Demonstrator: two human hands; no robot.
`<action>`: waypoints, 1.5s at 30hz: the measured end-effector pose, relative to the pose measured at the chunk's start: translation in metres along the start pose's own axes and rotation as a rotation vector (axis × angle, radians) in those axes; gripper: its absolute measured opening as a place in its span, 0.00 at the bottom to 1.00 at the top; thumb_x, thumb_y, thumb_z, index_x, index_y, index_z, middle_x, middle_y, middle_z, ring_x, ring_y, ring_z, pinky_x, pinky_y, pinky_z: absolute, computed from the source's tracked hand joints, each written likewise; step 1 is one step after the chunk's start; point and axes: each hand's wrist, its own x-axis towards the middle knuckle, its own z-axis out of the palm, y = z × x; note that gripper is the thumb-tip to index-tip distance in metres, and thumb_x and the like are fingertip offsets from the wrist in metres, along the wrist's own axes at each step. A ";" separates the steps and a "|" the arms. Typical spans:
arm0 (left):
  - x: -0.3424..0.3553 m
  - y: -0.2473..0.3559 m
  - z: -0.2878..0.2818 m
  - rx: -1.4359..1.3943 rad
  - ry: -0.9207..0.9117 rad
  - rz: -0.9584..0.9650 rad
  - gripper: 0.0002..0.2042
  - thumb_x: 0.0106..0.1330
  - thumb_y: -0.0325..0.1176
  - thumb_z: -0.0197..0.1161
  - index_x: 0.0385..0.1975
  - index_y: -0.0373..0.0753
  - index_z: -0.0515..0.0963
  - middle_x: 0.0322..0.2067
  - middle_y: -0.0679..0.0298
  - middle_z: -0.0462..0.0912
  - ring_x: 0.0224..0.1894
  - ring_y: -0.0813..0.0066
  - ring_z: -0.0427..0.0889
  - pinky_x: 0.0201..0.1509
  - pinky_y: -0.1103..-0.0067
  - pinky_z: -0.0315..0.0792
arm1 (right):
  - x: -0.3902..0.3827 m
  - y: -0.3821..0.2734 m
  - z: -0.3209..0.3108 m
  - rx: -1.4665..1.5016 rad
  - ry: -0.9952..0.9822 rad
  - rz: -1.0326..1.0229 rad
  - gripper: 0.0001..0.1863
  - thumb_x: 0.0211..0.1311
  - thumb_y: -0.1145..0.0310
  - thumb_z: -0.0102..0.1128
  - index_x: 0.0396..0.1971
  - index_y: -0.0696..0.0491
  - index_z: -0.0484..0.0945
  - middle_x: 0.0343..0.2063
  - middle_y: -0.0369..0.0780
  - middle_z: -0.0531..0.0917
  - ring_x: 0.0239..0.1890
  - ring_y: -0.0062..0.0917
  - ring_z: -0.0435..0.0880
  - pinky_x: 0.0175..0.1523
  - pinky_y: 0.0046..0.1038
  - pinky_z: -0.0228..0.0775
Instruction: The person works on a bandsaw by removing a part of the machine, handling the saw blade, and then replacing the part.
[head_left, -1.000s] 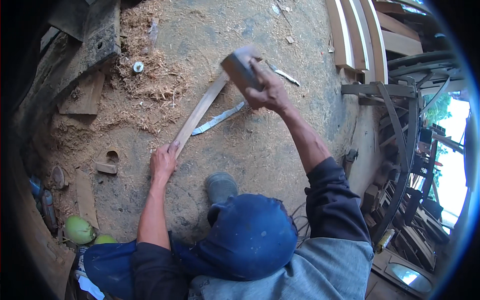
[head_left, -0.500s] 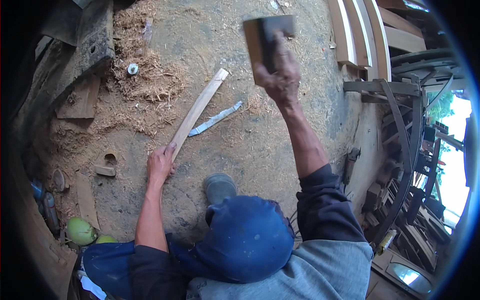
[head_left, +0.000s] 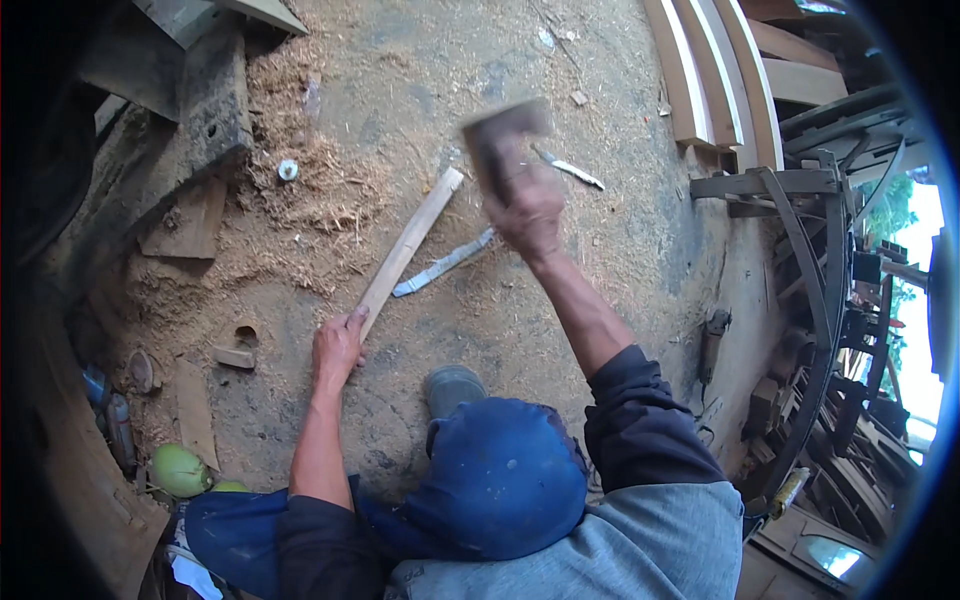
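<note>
My left hand (head_left: 340, 345) is closed around the near end of a narrow wooden strip (head_left: 412, 238), which slants away to the right above the ground. In my right hand (head_left: 530, 208) is a broad, flat brown-and-dark tool (head_left: 490, 145). Motion smears it, and its exact kind cannot be made out. It hangs just right of the strip's far end, apart from it as far as I can see. A pale grey-blue flat strip (head_left: 440, 265) lies on the ground between my hands. Beyond my right hand lies a thin whitish piece (head_left: 575, 172) with a dark end.
Wood shavings (head_left: 335, 205) cover the ground at the left, beside a heavy dark timber (head_left: 205, 130). Long curved boards (head_left: 685, 75) lie at the far right, near a dark frame (head_left: 825, 260). Green coconuts (head_left: 180, 470) sit low left. My boot (head_left: 452, 388) is in front.
My right hand has brought the tool nearer and leftward, toward the wooden strip's far end. The thin whitish piece has come into sight behind it. The whole view has shifted slightly.
</note>
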 end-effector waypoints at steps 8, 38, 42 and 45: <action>-0.014 -0.015 0.009 -0.152 0.029 -0.020 0.25 0.74 0.51 0.50 0.36 0.29 0.80 0.16 0.54 0.80 0.14 0.65 0.80 0.19 0.72 0.75 | -0.055 0.009 -0.020 -0.129 0.031 0.169 0.46 0.44 0.68 0.65 0.70 0.46 0.60 0.53 0.51 0.74 0.55 0.46 0.73 0.57 0.46 0.66; -0.032 0.130 -0.219 0.027 -0.371 0.388 0.16 0.74 0.38 0.53 0.54 0.35 0.77 0.40 0.63 0.82 0.37 0.76 0.80 0.40 0.79 0.76 | 0.167 0.131 -0.468 -0.640 -0.754 0.434 0.22 0.41 0.57 0.76 0.39 0.49 0.86 0.37 0.42 0.87 0.36 0.33 0.86 0.40 0.32 0.78; -0.041 0.081 -0.243 0.014 -0.225 0.295 0.16 0.73 0.36 0.55 0.55 0.35 0.77 0.37 0.64 0.83 0.36 0.78 0.82 0.36 0.81 0.76 | 0.298 0.171 -0.503 -0.669 0.016 0.264 0.23 0.60 0.56 0.60 0.55 0.48 0.78 0.45 0.42 0.85 0.49 0.36 0.84 0.54 0.39 0.76; -0.081 0.065 -0.244 -0.066 -0.050 0.385 0.16 0.72 0.35 0.55 0.54 0.34 0.77 0.34 0.64 0.84 0.34 0.79 0.83 0.34 0.81 0.75 | 0.316 0.140 -0.477 -0.458 0.052 0.269 0.24 0.61 0.53 0.59 0.56 0.45 0.78 0.46 0.42 0.85 0.51 0.36 0.83 0.58 0.39 0.74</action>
